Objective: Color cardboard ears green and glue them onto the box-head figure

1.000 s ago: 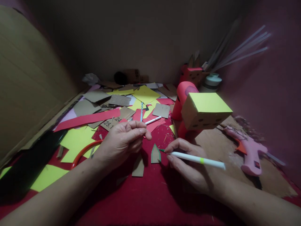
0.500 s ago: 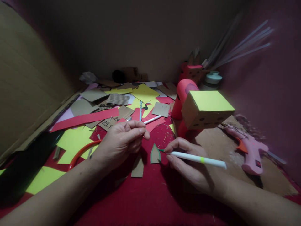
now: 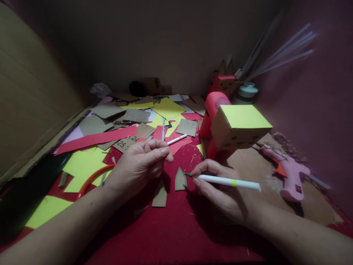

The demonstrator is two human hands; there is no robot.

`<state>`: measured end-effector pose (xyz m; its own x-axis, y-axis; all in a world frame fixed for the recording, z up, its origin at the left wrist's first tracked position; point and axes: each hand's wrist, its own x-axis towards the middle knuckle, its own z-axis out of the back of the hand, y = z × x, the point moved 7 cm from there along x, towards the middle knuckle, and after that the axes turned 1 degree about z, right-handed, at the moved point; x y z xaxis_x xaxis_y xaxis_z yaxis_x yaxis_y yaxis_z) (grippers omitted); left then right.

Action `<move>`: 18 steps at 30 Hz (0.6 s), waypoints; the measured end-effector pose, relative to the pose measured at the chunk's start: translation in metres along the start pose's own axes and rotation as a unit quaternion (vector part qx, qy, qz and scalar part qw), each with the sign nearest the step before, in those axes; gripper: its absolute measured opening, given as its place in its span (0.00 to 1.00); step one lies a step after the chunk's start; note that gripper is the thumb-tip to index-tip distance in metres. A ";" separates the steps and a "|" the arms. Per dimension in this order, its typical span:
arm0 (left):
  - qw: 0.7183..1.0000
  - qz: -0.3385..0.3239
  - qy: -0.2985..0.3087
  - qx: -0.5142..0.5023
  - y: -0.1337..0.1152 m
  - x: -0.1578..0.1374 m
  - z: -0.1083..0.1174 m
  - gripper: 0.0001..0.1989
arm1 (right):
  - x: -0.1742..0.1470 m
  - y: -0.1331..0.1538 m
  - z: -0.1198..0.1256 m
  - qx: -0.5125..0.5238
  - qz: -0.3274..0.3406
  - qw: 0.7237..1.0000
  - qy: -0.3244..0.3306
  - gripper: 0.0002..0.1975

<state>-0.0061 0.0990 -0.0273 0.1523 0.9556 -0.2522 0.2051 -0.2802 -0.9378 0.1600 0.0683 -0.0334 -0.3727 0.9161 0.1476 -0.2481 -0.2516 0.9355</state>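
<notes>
A white felt-tip marker (image 3: 224,181) with a lime band and green tip is pinched between the fingers and thumb of my right hand (image 3: 217,187). Its tip points left at the right edge of a small pointed cardboard piece (image 3: 180,182), which lies flat with a green outline. My left hand (image 3: 145,160) is closed, thumb pressed against the fingers; what it grips, if anything, is hidden. Just beyond its fingertips a slim white stick (image 3: 178,139) shows, and I cannot tell whether it is held. A cardboard strip (image 3: 160,195) lies below that hand.
A red paper-tube figure (image 3: 217,99) with a yellow-topped box head (image 3: 242,123) stands at right. Behind it is a similar figure (image 3: 224,82). A pink glue gun (image 3: 293,176) rests on brown cardboard. Paper scraps (image 3: 168,108) and orange-handled scissors (image 3: 91,180) lie left and back.
The whole view has shifted slightly, so everything sits a little further left. The marker tip has moved slightly up along the cardboard piece's right edge. Both hands keep their grips.
</notes>
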 end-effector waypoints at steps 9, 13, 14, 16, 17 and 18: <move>0.999 -0.030 -0.011 0.013 -0.009 -0.003 -0.002 0.04 | 0.002 0.015 -0.005 0.117 0.042 0.991 0.055 0.06; 0.999 -0.032 0.020 0.016 -0.009 -0.008 -0.007 0.05 | -0.002 0.018 -0.015 0.142 -0.018 0.974 0.174 0.11; 0.999 -0.026 0.035 0.016 -0.007 -0.009 -0.009 0.09 | -0.004 0.016 -0.020 0.150 -0.046 0.966 0.207 0.13; 0.997 -0.007 0.077 0.029 -0.003 -0.013 -0.015 0.14 | -0.008 0.013 -0.026 0.159 -0.094 0.949 0.255 0.14; 0.995 0.004 0.097 0.039 -0.001 -0.014 -0.018 0.12 | -0.010 0.011 -0.028 0.160 -0.113 0.943 0.269 0.15; 0.992 0.013 0.112 0.048 0.001 -0.016 -0.021 0.09 | -0.011 0.008 -0.030 0.166 -0.131 0.937 0.277 0.15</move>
<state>0.0119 0.0813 -0.0196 0.3705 0.9006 -0.2274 0.1069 -0.2845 -0.9527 0.1350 0.0466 -0.0368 -0.7684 0.6066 -0.2040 -0.1386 0.1535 0.9784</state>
